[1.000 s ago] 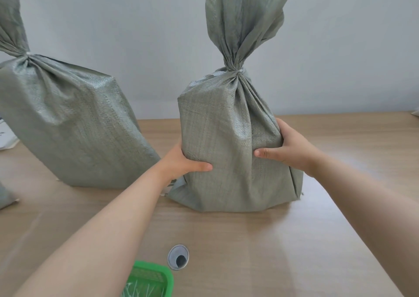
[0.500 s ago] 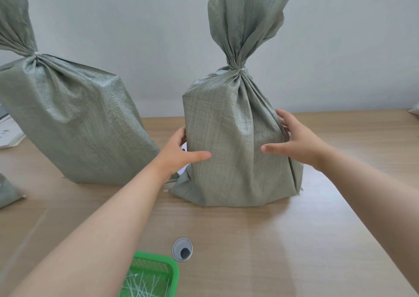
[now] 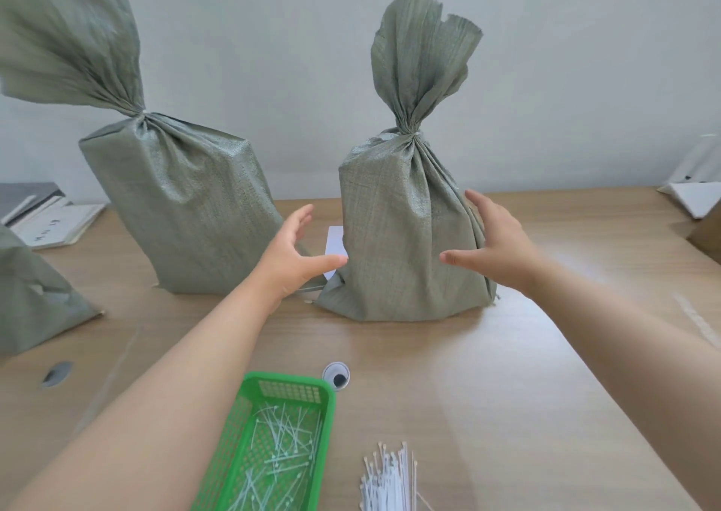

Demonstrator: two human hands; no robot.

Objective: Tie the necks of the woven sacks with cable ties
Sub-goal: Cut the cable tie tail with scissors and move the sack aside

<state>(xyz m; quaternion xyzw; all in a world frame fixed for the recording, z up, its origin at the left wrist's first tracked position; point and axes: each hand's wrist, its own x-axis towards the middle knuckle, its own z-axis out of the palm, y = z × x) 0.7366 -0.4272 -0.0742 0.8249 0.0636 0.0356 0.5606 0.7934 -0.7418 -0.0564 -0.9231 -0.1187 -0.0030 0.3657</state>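
Observation:
A grey-green woven sack (image 3: 398, 233) stands upright in the middle of the wooden table, its neck cinched by a white cable tie (image 3: 414, 134). My left hand (image 3: 290, 255) hovers open just off the sack's left side, its thumb tip close to the fabric. My right hand (image 3: 493, 243) is open beside the sack's right side, fingers spread and holding nothing. A second tied sack (image 3: 187, 214) leans at the left. A bundle of white cable ties (image 3: 388, 483) lies near the front edge.
A green plastic basket (image 3: 296, 389) with several loose cable-tie pieces sits at the front. A round cable grommet (image 3: 336, 376) is set in the table (image 3: 546, 374) beside it. Part of a third sack (image 3: 35, 307) shows at far left, books (image 3: 50, 217) behind it, white objects (image 3: 694, 194) at far right.
Both hands have let go of the middle sack and drawn slightly away from its sides. The view has pulled back and tilted down, showing the basket and tie bundle.

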